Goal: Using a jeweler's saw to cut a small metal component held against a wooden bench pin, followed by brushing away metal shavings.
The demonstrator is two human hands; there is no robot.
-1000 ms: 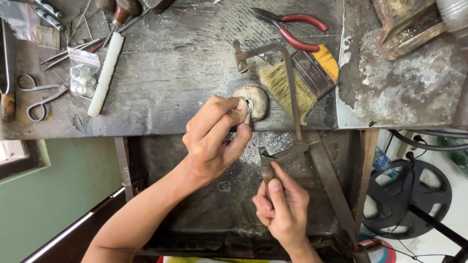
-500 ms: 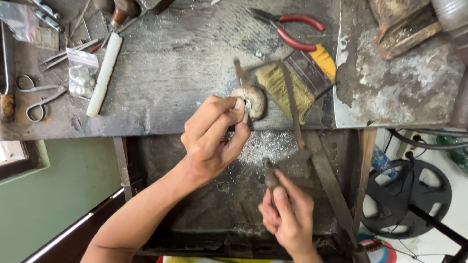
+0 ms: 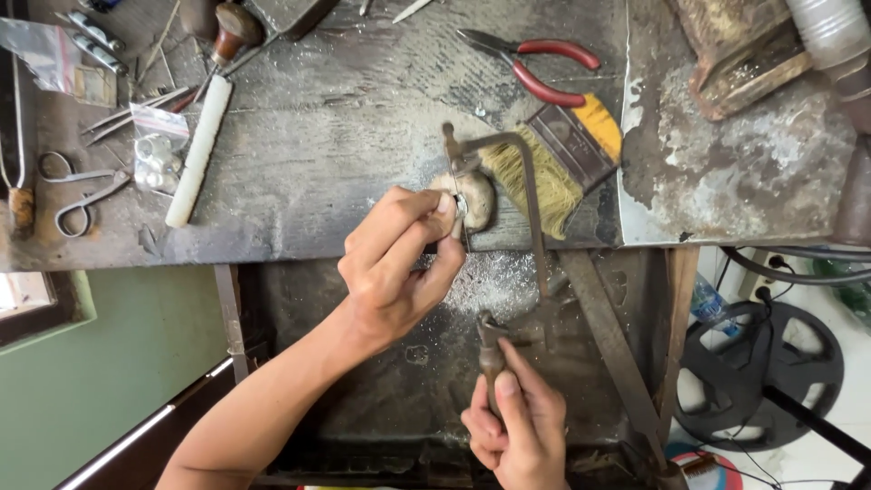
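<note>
My left hand [image 3: 396, 263] pinches a small silvery ring-like piece [image 3: 460, 207] against a worn wooden bench pin [image 3: 477, 198] at the front edge of the workbench [image 3: 336, 136]. My right hand [image 3: 517, 426] grips the wooden handle of a jeweller's saw [image 3: 531, 236] below the bench. The saw's metal frame rises from the handle and arches over the pin, and its thin blade runs down beside the silvery piece. Metal dust lies in the tray [image 3: 426, 363] under the bench.
A yellow-handled brush [image 3: 567, 154] and red-handled pliers [image 3: 535, 68] lie right of the pin. A white stick [image 3: 201, 150], scissors [image 3: 77, 191], small plastic bags [image 3: 154, 145] and several hand tools lie at the left. A rusty block [image 3: 735, 54] stands at the far right.
My right hand has moved down toward me with the saw handle, drawing the frame and blade downward. My left hand has kept the small piece on the pin.
</note>
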